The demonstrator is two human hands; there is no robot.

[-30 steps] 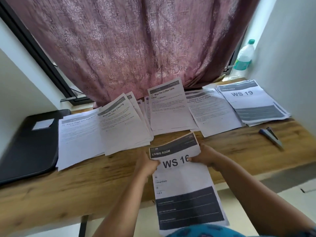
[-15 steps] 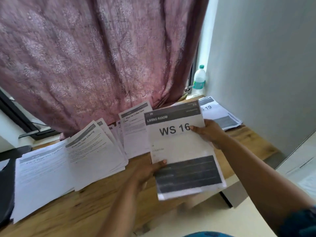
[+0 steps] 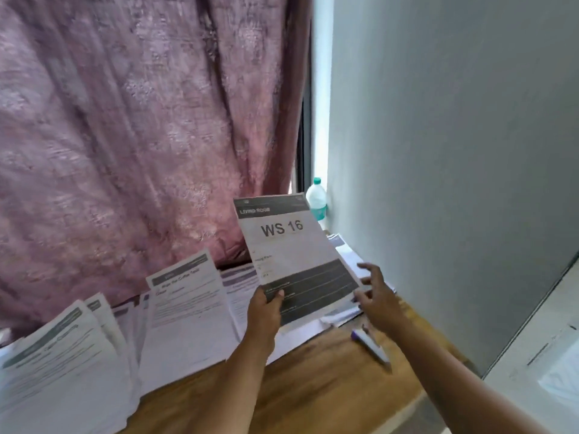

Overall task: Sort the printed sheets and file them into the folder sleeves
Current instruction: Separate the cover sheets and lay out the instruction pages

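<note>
While the left hand pinches the "WS 16" sheet at its lower left corner, holding it upright above the wooden table, the right hand hovers just beside its right edge, fingers spread, gripping nothing. Sorted stacks lie fanned beneath; stapler near right wrist.

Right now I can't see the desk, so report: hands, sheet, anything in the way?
Left hand grips WS 16 sheet, held up. Right hand open, off the sheet. Stapler on desk under right hand; bottle behind.
</note>
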